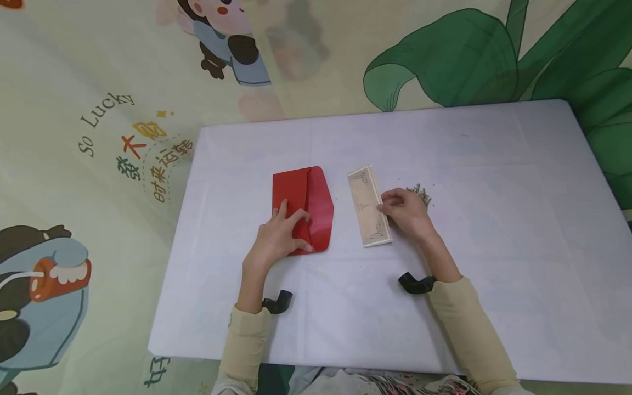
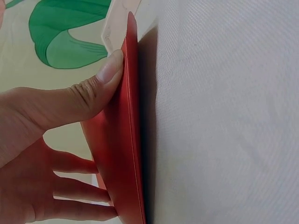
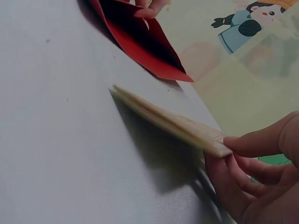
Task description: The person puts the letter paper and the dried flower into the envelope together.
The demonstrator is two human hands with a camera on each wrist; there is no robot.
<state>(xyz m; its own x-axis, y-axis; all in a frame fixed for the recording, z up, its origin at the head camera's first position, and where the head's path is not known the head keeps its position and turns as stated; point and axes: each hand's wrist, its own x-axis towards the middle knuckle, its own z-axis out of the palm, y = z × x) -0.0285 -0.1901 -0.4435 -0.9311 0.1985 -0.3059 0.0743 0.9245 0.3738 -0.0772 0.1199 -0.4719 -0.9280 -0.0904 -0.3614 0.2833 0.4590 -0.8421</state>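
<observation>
Backdrop (image 1: 113, 230): pale fabric, printed with green leaves, cartoon figures and lettering including "So Lucky"; beyond the counter and along its left side.
Counter (image 1: 518, 230): white-covered, lightly creased; carries all paper goods.
Sprig (image 1: 421, 193): small, dry-looking, with loose crumbs around it; just beyond the right grip, which hides part of it from the head view.
Devices (image 1: 416, 284): black, one at each wrist.
Sleeves (image 1: 466, 323): beige, ending short of the wrists.
Envelope (image 1: 289, 186): red, on the counter, left of the card; flap (image 1: 323, 214) unfolded toward the card; mouth gaping in the right wrist view, interior dark, contents not discernible.
Card (image 1: 362, 192): cream, folded in layers, scroll ornament at corners; tilted, shadow beneath; near the envelope, apart from it.
Left grip (image 1: 281, 233): grasping the envelope, thumb at its near edge, other fingers against its face; covers part of it.
Right grip (image 1: 405, 211): pinching the card's right edge between thumb and fingers.
</observation>
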